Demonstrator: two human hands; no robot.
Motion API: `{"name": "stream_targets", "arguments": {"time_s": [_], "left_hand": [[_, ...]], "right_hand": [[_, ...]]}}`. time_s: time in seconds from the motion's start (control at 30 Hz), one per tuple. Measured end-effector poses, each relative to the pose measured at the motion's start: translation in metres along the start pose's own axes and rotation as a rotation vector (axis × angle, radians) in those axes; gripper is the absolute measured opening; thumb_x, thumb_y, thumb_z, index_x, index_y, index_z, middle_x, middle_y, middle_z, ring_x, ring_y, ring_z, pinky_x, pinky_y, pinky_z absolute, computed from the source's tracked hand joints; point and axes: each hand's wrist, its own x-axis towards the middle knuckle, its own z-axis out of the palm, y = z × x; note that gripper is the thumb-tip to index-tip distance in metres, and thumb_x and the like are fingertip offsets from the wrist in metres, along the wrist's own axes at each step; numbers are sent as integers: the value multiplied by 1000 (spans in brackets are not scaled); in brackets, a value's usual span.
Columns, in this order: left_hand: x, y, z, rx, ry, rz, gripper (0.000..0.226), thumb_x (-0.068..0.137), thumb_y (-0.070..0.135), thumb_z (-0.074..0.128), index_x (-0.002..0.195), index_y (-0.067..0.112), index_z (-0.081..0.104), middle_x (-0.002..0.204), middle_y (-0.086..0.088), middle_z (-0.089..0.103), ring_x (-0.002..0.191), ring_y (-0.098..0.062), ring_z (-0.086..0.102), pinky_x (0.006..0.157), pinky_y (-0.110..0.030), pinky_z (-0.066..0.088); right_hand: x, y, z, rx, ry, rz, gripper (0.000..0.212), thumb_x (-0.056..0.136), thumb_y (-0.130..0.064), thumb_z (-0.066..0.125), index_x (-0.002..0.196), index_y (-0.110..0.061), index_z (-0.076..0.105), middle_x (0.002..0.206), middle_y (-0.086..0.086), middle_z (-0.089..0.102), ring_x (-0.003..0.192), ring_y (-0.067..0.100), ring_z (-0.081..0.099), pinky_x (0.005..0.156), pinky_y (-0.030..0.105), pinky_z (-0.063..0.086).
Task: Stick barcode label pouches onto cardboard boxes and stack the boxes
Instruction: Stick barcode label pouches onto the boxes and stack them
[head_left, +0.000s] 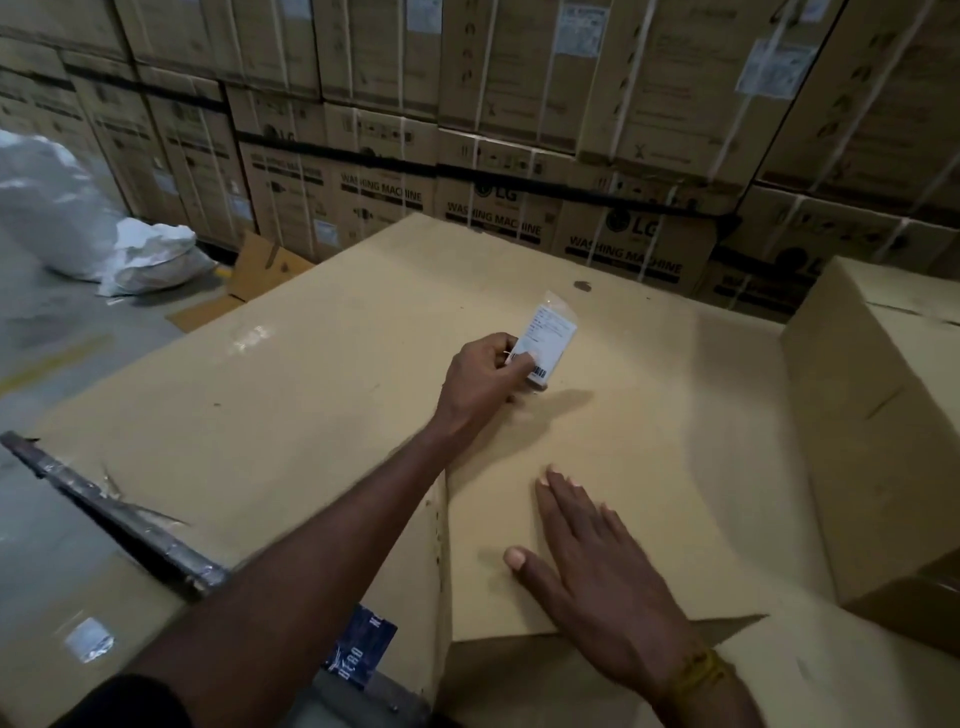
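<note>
Pouch (551, 338) being pinched at lower corner by left hand (483, 379), hovering over cardboard box (649, 441); thin, floppy, slick plastic, judged feather-light, best gripped by edge. Right hand (597, 561) lying flat, fingers straight, pressing box top; box looking stiff, light

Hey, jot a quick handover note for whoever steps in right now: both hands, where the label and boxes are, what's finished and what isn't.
Left hand: pinches the clear plastic barcode label pouch above the plain brown cardboard box, pouch not pressed flat.
Right hand: open, flat on the near part of that box top.
Second plain cardboard box stands at the right.
Done: pouch brought to the box.
Left: stick it down, then stack the box.
</note>
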Motion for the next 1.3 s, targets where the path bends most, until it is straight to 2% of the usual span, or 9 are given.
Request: {"name": "stream_targets", "arguments": {"time_s": [0.07,0.23,0.47,0.7,0.8,0.9,1.0,1.2,1.3], "left_hand": [[0,-6,0,20,3,15,19,83,38,64,94,26,72,83,5,78,80,-21,75,71,-45,58],[1,-11,-4,26,-7,31,26,80,38,64,102,26,72,86,6,78,82,-16,75,81,-51,58],[2,-13,-7,21,-32,33,25,79,40,63,101,31,71,87,8,77,83,-21,73,78,-53,57],[1,-8,-6,51,-50,67,45,84,23,65,128,34,61,82,4,74,76,-20,69,72,-37,54],[-2,-7,-8,57,-50,87,45,87,16,61,126,39,62,81,8,71,69,-13,62,65,-31,49],[-2,-10,-8,43,-79,85,36,86,10,57,107,32,77,99,16,75,80,2,65,69,-26,50],[0,-8,-7,45,-83,65,34,87,7,56,102,26,80,103,15,76,79,9,63,68,-16,45],[2,-7,-7,78,-93,65,31,88,9,58,104,23,80,103,12,77,75,12,61,62,-8,40],[0,-6,-7,78,-94,71,31,88,9,57,102,24,81,100,13,77,76,11,62,62,-10,42]], "right_hand": [[22,2,-4,11,31,14,94,76,-77,-4,155,-27,-16,161,-13,-24,148,5,-17,122,31,-8],[63,4,-8,18,91,37,83,93,-70,10,158,-23,-10,164,-7,-18,150,8,-14,123,32,-6],[0,-13,12,13,39,52,114,50,-87,-34,150,-33,-27,149,-22,-42,139,-4,-35,114,21,-18],[59,-8,-3,39,140,110,84,91,-70,13,157,-24,-10,163,-10,-20,149,5,-16,122,28,-8],[56,-12,0,16,139,115,89,86,-74,7,157,-24,-10,163,-9,-19,150,6,-15,122,28,-8],[20,-25,13,46,117,91,100,70,-83,-12,155,-30,-18,157,-18,-31,144,-2,-25,118,23,-12],[0,-24,16,33,67,102,105,58,-88,-27,150,-38,-24,151,-27,-38,137,-11,-33,115,18,-16],[56,-6,-4,54,165,211,87,87,-74,7,157,-26,-9,163,-11,-19,150,4,-13,122,28,-7],[65,-10,-2,17,176,227,88,89,-73,11,158,-21,-8,164,-6,-18,151,9,-12,123,32,-5]]}}
